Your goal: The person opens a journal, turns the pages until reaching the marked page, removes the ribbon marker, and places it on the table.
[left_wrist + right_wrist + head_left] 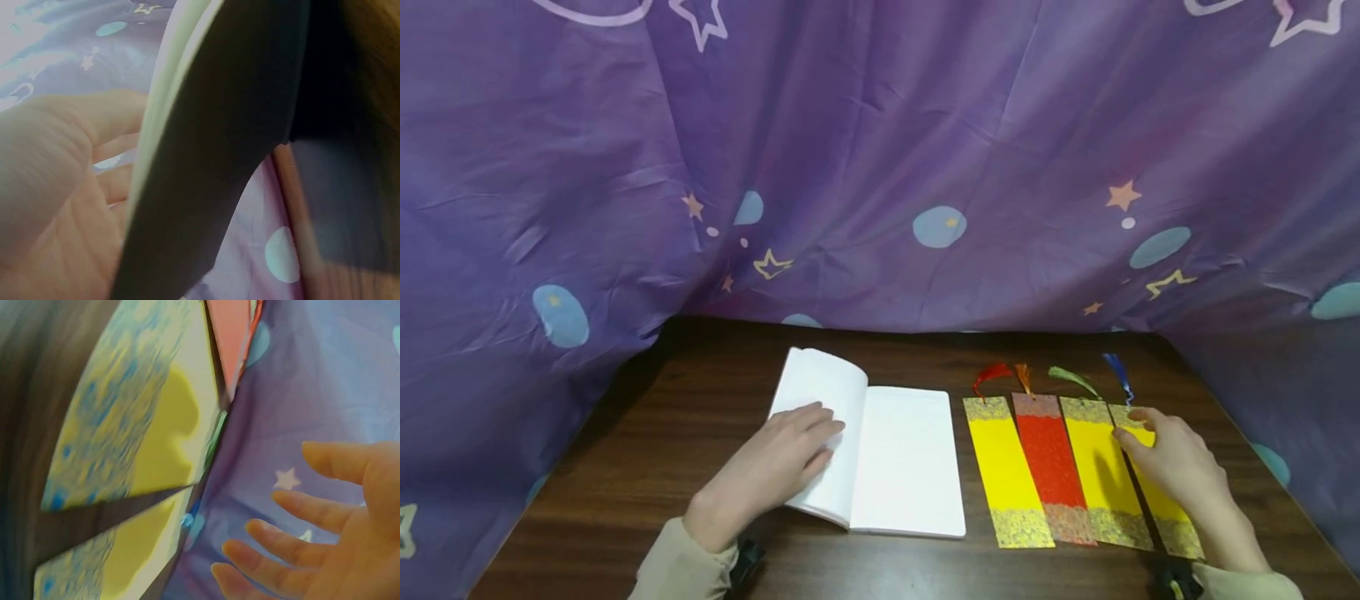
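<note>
A notebook [906,458] lies open on the table, its left pages raised in a curve. My left hand [767,467] rests on the left page [823,383] with its fingers extended. In the left wrist view, that hand [62,175] is against the light side of the raised pages, whose dark cover [194,144] faces the camera. My right hand [1176,454] hovers over the rightmost yellow bookmark [1163,504], which has a blue tassel [1118,373]. The right wrist view shows its fingers [300,553] spread, holding nothing.
Left of the right hand lie a yellow bookmark [1101,467] with a green tassel, a red bookmark [1051,458] and another yellow bookmark [1006,467] with a red tassel. A purple patterned cloth [865,167] hangs behind the dark wooden table [647,425].
</note>
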The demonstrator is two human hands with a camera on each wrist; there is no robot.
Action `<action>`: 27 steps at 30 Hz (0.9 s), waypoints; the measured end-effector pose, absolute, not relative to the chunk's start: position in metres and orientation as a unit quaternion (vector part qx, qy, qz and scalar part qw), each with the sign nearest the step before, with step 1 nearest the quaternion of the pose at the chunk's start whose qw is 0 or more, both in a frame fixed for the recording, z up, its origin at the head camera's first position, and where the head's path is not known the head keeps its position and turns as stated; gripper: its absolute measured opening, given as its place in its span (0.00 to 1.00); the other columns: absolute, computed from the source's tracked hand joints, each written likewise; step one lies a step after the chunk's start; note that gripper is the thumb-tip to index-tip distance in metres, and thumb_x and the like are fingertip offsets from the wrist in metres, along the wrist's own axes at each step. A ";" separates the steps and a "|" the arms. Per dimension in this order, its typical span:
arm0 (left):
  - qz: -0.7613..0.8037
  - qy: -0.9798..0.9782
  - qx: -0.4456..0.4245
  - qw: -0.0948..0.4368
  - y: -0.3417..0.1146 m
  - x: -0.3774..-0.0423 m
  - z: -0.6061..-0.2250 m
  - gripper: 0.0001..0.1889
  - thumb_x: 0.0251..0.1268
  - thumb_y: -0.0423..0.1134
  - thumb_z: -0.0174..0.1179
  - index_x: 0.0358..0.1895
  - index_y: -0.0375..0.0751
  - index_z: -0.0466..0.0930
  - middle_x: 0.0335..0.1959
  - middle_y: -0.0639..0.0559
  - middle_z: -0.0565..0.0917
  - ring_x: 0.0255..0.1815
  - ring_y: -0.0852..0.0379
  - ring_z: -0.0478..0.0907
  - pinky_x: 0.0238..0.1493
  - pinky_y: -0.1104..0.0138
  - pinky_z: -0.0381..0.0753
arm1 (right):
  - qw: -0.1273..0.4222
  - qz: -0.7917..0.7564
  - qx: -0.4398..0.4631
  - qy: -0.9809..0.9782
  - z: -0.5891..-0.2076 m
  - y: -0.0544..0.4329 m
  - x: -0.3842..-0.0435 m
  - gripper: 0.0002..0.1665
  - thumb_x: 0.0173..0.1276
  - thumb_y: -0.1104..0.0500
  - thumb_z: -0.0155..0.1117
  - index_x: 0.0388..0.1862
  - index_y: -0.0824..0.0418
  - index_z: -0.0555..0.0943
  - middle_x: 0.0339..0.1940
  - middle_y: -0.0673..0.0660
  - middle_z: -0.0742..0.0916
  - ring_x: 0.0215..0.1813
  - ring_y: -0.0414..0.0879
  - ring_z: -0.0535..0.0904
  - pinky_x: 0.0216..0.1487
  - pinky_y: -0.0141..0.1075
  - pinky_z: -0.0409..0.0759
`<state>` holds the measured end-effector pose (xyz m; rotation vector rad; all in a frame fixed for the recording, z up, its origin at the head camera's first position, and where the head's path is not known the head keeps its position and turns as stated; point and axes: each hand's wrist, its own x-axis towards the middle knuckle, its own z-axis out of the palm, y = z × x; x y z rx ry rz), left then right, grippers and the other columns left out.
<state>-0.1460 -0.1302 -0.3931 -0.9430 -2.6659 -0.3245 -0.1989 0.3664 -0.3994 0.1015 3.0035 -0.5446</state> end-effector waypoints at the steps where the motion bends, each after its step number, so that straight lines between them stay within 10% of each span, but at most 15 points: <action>1: -0.114 -0.924 -0.331 0.153 -0.130 -0.146 -0.392 0.16 0.64 0.36 0.62 0.54 0.37 0.81 0.54 0.41 0.81 0.61 0.42 0.74 0.63 0.51 0.72 | 0.045 -0.180 0.038 0.982 -0.399 0.363 -0.198 0.45 0.71 0.34 0.52 0.65 0.72 0.67 0.62 0.78 0.70 0.55 0.79 0.67 0.36 0.73 0.69; 16: -0.197 -0.891 -0.351 0.211 -0.120 -0.138 -0.355 0.26 0.77 0.55 0.44 0.66 0.41 0.73 0.71 0.43 0.67 0.75 0.45 0.57 0.72 0.49 0.58 | -0.030 -0.214 -0.027 0.976 -0.385 0.308 -0.192 0.42 0.72 0.35 0.50 0.66 0.69 0.69 0.64 0.77 0.68 0.61 0.78 0.61 0.48 0.77 0.62; 27: -0.231 -0.922 -0.244 0.195 -0.143 -0.153 -0.360 0.26 0.79 0.51 0.42 0.72 0.44 0.66 0.76 0.42 0.57 0.77 0.46 0.48 0.73 0.47 0.52 | -0.099 -0.251 -0.083 0.959 -0.381 0.275 -0.194 0.40 0.77 0.39 0.47 0.71 0.70 0.63 0.72 0.79 0.57 0.68 0.81 0.51 0.57 0.79 0.51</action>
